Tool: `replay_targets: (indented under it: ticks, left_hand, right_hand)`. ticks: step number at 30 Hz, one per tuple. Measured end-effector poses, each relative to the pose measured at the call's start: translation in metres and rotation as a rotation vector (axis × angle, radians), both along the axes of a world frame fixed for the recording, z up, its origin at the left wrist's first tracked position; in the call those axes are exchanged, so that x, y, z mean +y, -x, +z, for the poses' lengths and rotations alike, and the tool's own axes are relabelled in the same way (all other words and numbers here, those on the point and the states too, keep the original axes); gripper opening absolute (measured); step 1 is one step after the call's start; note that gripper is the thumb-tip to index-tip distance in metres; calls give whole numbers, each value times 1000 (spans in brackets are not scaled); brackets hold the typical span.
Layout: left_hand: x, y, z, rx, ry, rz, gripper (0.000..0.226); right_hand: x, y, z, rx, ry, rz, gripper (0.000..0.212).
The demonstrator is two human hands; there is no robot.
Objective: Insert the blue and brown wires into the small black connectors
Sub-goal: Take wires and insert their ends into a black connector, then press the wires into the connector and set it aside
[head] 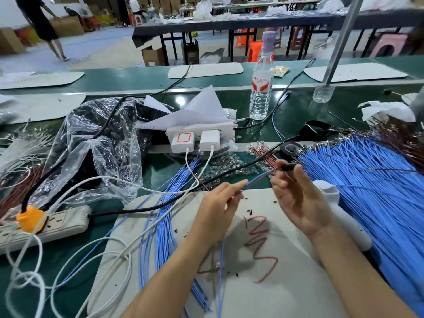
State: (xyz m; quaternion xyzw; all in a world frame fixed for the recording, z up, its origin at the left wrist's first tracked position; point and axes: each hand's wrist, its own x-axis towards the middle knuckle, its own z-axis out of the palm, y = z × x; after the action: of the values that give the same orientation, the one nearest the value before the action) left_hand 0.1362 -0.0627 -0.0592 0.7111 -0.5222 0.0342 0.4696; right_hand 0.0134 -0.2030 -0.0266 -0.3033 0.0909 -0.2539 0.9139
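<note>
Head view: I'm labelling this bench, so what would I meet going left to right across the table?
Orange plug → plastic bag → white chargers → water bottle → blue wire pile.

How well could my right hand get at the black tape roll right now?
Probably yes: the black tape roll lies just past the right hand, with nothing tall between. But that hand is pinching the black connector, so it isn't free.

Water bottle [261, 88] label: red "Wahaha" brand; smaller print beneath unreadable.
</note>
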Motion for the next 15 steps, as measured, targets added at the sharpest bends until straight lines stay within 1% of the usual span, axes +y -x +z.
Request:
replay_targets:
  ticks: [2, 5, 6, 8, 9, 10, 12, 14, 15]
  left_hand:
    - [2, -7, 11, -69, 4, 73, 33]
    - [9, -10, 50, -82, -25, 126, 22]
    - [12, -12, 67, -100, -10, 134, 20]
    - [27, -10, 104, -157, 26, 155, 17]
    - [37, -7, 119, -177, 7, 147, 16]
    - [47, -2, 130, -175, -51, 104, 15]
    - [64, 17, 131, -80, -286, -56, 13]
    - [78, 41, 115, 66, -562, -212, 17]
    - [82, 48, 103, 82, -649, -244, 19]
  right_hand:
    - [-3, -4, 2, 25, -72, -111, 17]
    - [-8, -4, 3, -5, -247, -236, 26]
    - [-10, -4, 3, -19, -278, -250, 27]
    - [-11, -3, 3, -20, -275, -250, 25]
    - [-10, -4, 1, 6, -254, -238, 23]
    - [-8, -5, 0, 56, -218, -223, 19]
    - [-3, -10, -8, 189, -98, -227, 2]
    - [2, -14, -17, 358, 147, -283, 11]
    - [3, -15, -21, 435, 314, -314, 14]
